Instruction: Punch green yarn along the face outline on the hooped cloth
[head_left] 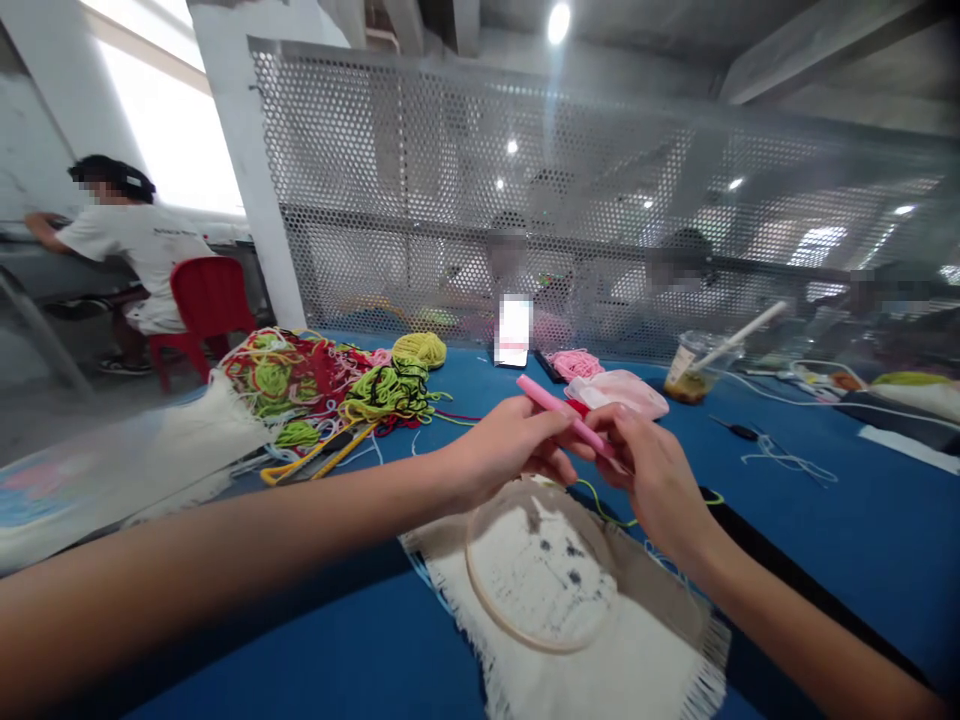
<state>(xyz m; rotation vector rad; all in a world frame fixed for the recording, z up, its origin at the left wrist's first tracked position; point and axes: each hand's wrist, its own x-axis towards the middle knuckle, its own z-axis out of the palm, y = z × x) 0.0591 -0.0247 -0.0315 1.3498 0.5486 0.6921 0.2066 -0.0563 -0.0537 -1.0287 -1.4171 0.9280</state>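
Note:
A pink pen-shaped stick [551,402] slants down to the right between my two hands, over the far side of an embroidery hoop. My left hand [517,440] is closed around its middle. My right hand [651,455] pinches its lower end, and the fingers hide the tip. Below my hands, the round hoop [525,638] grips a cream cloth [555,685] with frayed edges and dark marks. A yellow-green strand of yarn [600,508] runs past the hoop under my right hand.
Tangled yarn [281,375] and yellow-handled cutter [315,465] lie left, near a yellow ball [420,350]. Behind stand a lit phone [513,330] and pink yarn [574,364]. A drink cup with straw [686,368] stands right. A perforated metal screen [450,180] borders the blue table [300,650].

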